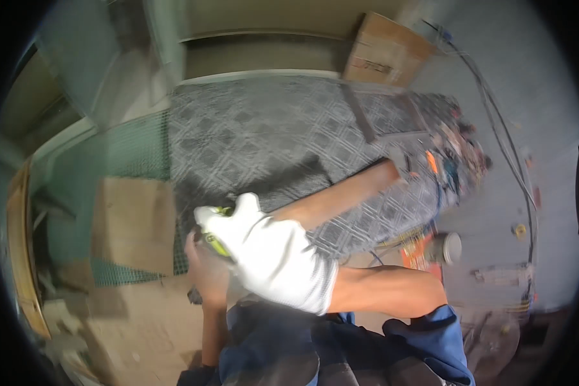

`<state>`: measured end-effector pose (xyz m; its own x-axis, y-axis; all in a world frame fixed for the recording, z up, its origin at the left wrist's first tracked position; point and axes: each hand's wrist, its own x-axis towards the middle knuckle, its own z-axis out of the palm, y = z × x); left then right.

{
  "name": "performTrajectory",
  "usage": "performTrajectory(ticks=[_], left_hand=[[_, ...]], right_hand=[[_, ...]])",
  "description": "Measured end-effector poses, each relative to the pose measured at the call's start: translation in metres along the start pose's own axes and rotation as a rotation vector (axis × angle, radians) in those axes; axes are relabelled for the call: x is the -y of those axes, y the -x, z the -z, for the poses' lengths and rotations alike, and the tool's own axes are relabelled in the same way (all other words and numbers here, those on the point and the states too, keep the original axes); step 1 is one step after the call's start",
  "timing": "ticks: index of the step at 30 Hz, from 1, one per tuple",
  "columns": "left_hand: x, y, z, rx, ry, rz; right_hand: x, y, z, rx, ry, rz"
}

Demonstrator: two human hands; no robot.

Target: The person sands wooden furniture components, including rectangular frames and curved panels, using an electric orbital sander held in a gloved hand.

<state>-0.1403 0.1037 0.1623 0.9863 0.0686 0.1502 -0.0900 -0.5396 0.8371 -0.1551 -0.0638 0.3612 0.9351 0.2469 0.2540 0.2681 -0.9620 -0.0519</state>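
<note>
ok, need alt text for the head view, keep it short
Blurred fisheye view looking down: a right hand in a white glove grips a yellow-green object, with the bare left hand touching it from below. Behind them lies a grey diamond-patterned mat with scattered small tools at its right end, and a cardboard box beyond.

workshop | cluttered tools (453,157) on patterned mat (270,128) | cardboard box (386,51) | cables (502,135) on concrete floor

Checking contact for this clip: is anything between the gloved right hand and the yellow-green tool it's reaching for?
Nothing visible. The white-gloved right hand already lies over the yellow-green tool, and the bare left hand sits against it from below. The picture is blurred, so the exact grip cannot be told.
</note>
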Motion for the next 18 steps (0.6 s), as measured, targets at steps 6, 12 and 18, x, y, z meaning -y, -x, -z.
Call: performTrajectory(ticks=[6,12,18], left_hand=[[-0.034,-0.01,0.008,0.033,0.117,-0.148],[-0.02,-0.015,0.004,0.043,0.118,-0.193],[0.025,-0.013,-0.011,0.013,0.242,-0.021]], right_hand=[[-0.049,0.019,0.032,-0.062,-0.151,-0.378],[-0.141,0.057,0.054,-0.004,0.022,-0.709],[-0.241,0.105,0.062,-0.053,0.105,-0.757]])
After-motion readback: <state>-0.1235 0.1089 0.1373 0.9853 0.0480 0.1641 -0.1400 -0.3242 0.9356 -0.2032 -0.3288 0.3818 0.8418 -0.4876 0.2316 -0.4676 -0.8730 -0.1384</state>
